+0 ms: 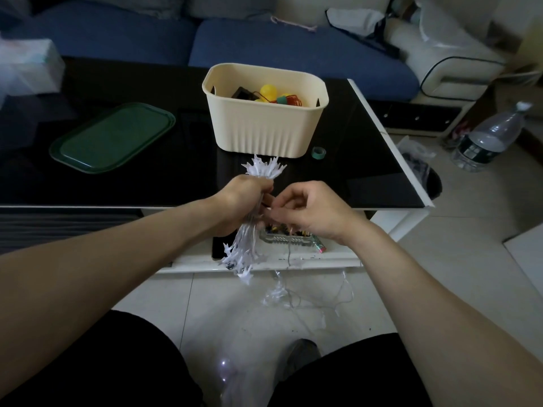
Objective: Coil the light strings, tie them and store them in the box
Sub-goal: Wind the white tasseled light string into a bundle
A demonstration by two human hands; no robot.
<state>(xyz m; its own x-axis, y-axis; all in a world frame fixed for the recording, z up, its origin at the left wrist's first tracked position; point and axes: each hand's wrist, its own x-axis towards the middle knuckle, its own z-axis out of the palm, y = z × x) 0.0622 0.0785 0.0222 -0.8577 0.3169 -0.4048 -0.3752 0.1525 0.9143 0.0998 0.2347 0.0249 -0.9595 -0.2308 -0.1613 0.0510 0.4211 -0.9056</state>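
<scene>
Beyond the table's near edge, a white light string bundle is gripped by the left hand; its wire is pinched by the right hand. Loose strand trailing on the floor could snag and unravel the coil.

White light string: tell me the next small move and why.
Probably wind the loose tail onto the white light string bundle. The left hand grips it, the right hand pinches the wire, and slack trails on the floor.
</scene>
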